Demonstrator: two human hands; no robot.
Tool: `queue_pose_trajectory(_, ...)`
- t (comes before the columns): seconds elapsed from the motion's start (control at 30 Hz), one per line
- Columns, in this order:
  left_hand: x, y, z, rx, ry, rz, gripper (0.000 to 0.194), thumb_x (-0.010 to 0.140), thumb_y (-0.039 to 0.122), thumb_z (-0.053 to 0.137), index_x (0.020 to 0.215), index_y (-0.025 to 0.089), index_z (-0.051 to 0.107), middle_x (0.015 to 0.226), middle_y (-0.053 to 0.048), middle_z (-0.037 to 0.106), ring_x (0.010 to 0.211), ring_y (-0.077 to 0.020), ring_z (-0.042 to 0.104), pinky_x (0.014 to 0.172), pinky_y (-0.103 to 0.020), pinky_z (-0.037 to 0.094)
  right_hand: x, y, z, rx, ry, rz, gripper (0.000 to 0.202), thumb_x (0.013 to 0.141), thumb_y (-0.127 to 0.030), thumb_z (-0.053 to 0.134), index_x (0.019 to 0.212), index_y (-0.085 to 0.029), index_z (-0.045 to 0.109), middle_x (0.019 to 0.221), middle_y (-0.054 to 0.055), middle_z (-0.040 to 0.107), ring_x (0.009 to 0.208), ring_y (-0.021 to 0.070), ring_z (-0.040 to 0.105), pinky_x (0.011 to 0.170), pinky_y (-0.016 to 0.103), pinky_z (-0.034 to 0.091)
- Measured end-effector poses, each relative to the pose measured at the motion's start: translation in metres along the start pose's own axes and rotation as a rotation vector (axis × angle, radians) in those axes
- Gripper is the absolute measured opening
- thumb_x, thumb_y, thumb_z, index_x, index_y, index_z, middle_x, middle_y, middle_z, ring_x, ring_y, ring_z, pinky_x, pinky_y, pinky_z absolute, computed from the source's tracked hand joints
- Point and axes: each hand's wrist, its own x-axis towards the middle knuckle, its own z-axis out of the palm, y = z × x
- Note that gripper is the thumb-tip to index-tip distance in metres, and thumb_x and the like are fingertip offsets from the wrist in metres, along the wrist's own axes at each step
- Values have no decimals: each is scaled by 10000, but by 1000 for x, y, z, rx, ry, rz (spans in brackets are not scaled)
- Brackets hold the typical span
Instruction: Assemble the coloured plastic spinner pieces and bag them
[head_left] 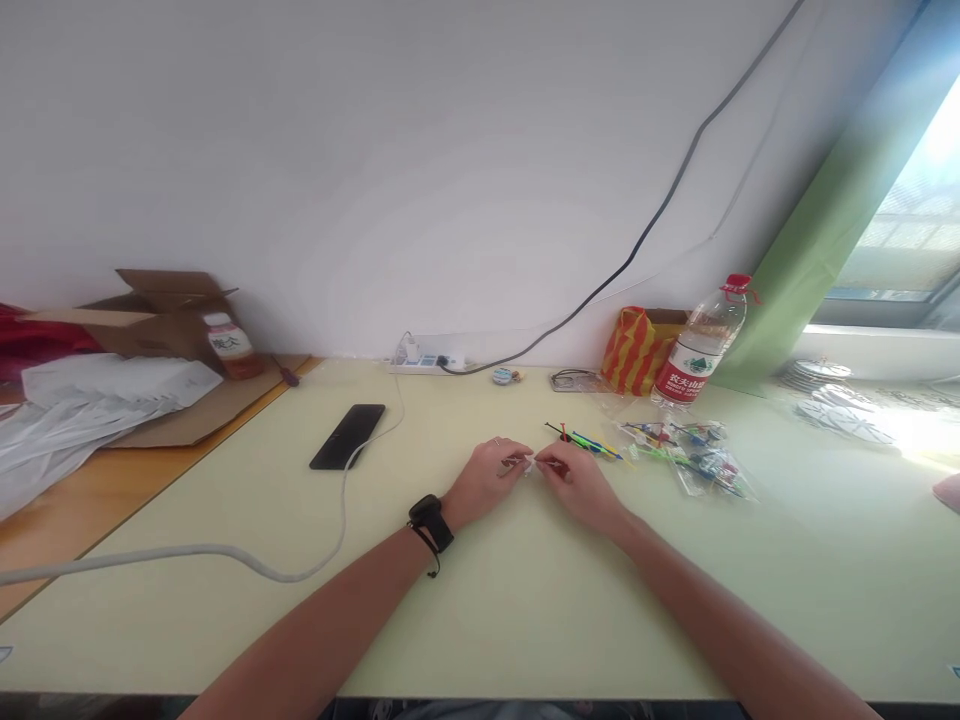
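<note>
Close together above the pale table (pixel 510 610), my left hand (pixel 486 484) and my right hand (pixel 579 486) meet fingertip to fingertip. Both are closed in a pinch on a small white piece (pixel 532 466), mostly covered by the fingers and too small to name. Just behind my right hand lies a loose bunch of thin coloured plastic sticks (pixel 592 444), in blue, green, red and black. Clear plastic bags (pixel 712 468) of small coloured parts rest to the right of them.
A black phone (pixel 347 437) lies left, crossed by a white cable (pixel 343 515). Along the wall are a power strip (pixel 427 363), a striped bag (pixel 628 350) and a water bottle (pixel 701 345). A cardboard box (pixel 165 325) and small drink bottle (pixel 230 347) stand far left.
</note>
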Motion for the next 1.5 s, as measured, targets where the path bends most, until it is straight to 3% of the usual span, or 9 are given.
queue_pose_trajectory(0.33, -2, 2, -2, 23, -98, -14, 234, 1001, 295, 514, 1063, 221, 728, 1036, -79, 679, 957, -214, 642, 823, -323, 534, -1, 0, -1, -10, -2, 11, 137, 887, -138, 528, 869, -224, 632, 843, 27, 684, 741, 187, 604, 668, 308, 465)
queue_pose_trajectory(0.73, -2, -4, 1, -53, -118, -51, 222, 973, 354, 570, 1035, 212, 728, 1028, -75, 678, 916, -196, 655, 814, -315, 559, 0, 5, 0, -35, -34, -3, 184, 876, -105, 533, 925, -212, 675, 888, 44, 676, 784, 190, 625, 688, 309, 477)
queue_pose_trajectory(1.5, -3, 3, 0, 9, -109, -22, 181, 955, 337, 610, 979, 210, 736, 956, -52, 710, 818, -174, 631, 733, -287, 502, -1, -4, -6, -10, -51, -33, 183, 867, -80, 533, 838, -203, 666, 901, 51, 635, 770, 175, 622, 690, 291, 500)
